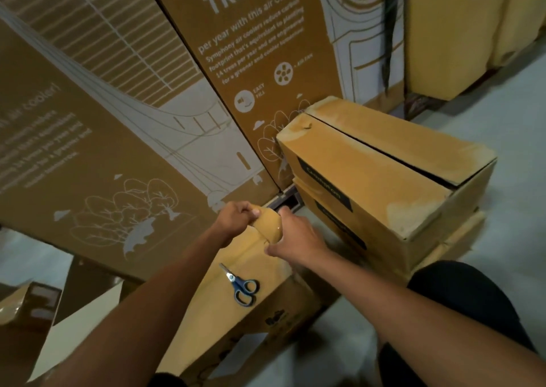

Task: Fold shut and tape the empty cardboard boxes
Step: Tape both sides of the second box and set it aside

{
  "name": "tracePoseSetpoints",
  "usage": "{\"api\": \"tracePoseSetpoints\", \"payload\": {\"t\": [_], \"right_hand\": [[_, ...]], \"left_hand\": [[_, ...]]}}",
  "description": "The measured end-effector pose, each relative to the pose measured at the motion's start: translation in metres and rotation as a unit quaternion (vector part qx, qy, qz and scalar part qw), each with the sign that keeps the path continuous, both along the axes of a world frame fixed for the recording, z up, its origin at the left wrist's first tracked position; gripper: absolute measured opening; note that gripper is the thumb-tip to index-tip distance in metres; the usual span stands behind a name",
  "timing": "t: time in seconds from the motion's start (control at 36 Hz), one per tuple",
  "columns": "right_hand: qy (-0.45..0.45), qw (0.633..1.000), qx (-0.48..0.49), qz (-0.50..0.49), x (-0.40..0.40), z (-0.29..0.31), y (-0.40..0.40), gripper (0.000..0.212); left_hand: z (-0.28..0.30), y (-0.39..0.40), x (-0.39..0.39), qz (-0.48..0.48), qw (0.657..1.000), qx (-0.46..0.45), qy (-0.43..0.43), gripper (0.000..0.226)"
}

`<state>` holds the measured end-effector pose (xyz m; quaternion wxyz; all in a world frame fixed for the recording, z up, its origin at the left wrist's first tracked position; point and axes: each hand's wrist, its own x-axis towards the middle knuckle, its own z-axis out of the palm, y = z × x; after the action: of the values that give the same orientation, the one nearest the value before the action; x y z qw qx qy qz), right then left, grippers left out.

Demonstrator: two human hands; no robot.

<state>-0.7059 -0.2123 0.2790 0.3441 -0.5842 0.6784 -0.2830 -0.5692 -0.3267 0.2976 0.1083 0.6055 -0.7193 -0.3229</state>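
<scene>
Head view, both hands, left [236, 217], right [295, 236], gripping glossy brown tape roll [267, 227] over matte cardboard box [251, 268], blue-handled scissors [240, 286] atop

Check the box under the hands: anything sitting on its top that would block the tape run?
Yes. Blue-handled scissors lie on top of the box, on the near part. The left hand and right hand hold the tape roll at the far edge. A strip pulled toward the person would probably meet the scissors.
</scene>
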Motion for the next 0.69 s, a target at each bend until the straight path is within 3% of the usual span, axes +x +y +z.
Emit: {"api": "tracePoseSetpoints", "payload": {"t": [0.19, 0.28, 0.36, 0.44, 0.53, 0.61, 0.69], "right_hand": [[0.057, 0.996, 0.049, -0.037, -0.022, 0.006, -0.021, 0.046], [0.060, 0.991, 0.117, 0.008, -0.033, 0.007, -0.031, 0.042], [0.097, 0.982, 0.152, 0.055, -0.038, 0.009, -0.040, 0.039], [0.129, 0.961, 0.200, 0.140, -0.039, 0.004, -0.043, 0.035], [0.103, 0.935, 0.261, 0.217, -0.025, -0.009, -0.041, 0.052], [0.093, 0.926, 0.293, 0.219, -0.015, -0.021, -0.044, 0.074], [0.108, 0.906, 0.346, 0.216, -0.017, -0.035, -0.051, 0.076]], "left_hand": [[-0.009, -0.057, -0.019, 0.039, 0.998, -0.035, -0.023, 0.016], [-0.004, -0.095, -0.010, 0.069, 0.994, -0.056, -0.057, 0.002], [-0.011, -0.125, -0.005, 0.078, 0.993, -0.024, -0.091, 0.015], [-0.026, -0.145, -0.014, 0.073, 0.988, -0.055, -0.126, 0.014], [-0.037, -0.168, -0.013, 0.080, 0.983, -0.053, -0.158, 0.013], [-0.049, -0.176, -0.009, 0.023, 0.975, 0.007, -0.222, 0.008], [-0.063, -0.177, -0.012, -0.034, 0.967, 0.034, -0.252, 0.026]]}}
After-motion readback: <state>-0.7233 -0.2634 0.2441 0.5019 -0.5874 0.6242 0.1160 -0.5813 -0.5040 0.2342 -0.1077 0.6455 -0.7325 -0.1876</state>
